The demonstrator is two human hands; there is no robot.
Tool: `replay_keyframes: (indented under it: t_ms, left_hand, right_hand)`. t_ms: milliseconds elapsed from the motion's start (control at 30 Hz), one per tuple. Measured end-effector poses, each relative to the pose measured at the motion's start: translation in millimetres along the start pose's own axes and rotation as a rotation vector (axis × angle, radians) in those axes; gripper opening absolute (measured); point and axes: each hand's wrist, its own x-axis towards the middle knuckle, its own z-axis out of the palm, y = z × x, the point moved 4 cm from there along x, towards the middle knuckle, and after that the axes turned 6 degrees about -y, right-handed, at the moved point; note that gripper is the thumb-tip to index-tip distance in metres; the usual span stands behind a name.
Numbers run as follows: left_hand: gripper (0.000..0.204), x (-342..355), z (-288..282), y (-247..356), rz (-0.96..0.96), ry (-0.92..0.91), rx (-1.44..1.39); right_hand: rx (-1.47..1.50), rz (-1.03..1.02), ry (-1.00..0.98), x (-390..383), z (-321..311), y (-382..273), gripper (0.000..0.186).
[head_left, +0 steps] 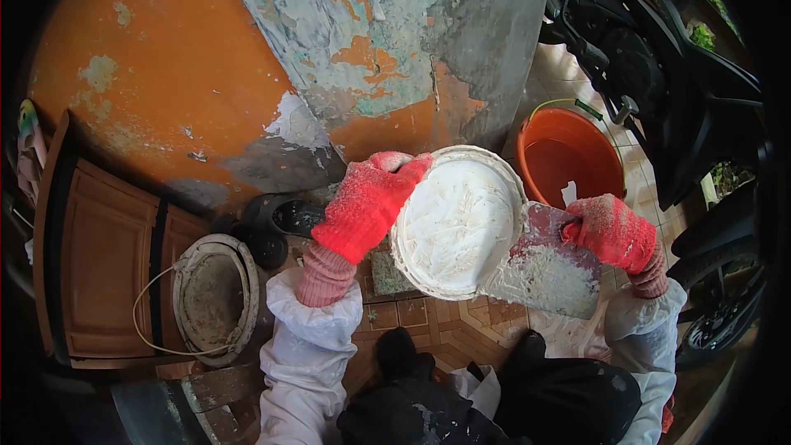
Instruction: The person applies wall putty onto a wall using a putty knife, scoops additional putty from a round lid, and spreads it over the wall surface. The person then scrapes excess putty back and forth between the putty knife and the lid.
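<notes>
My left hand (362,206), in a dusty red knit glove, is closed on the left rim of a round tub (400,257). White paste (453,222) with streaks across its surface shows inside the tub. In my right hand (616,235), also in a red glove, is a flat rectangular trowel (554,268). Whitish residue is smeared over the trowel's lower part, and its upper part looks reddish. The trowel's left edge meets the tub's lower right rim. My right fingers hide most of the trowel's grip.
An orange bucket (525,165) stands beyond the trowel, beside a black motorcycle (630,62). To the left are a crusted grey bucket (183,301) with a wire handle and a brown wooden cabinet (107,247). Ahead rises a wall (198,58) with peeling orange paint and grey patches.
</notes>
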Motion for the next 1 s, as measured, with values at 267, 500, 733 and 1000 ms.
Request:
replay_keyframes:
  t_ms: [267,500,733,1000]
  left_hand:
    - [0.043,14.0,23.5,10.9,0.431,-0.113,0.304]
    - [0.043,17.9,35.4,3.3,-0.064,-0.308,0.168]
    - [0.033,23.6,37.1,-29.8,0.029,-0.263,0.365]
    - [0.033,19.4,38.3,-49.9,0.001,-0.239,0.345]
  right_hand:
    - [-0.09,-0.095,-0.027,5.3,14.9,-17.5,0.021]
    - [0.071,-0.078,-0.012,8.0,33.8,-11.1,0.018]
    - [0.131,-0.011,0.015,6.3,59.1,-3.8,0.016]
    - [0.319,0.045,0.043,2.3,89.1,3.6,0.025]
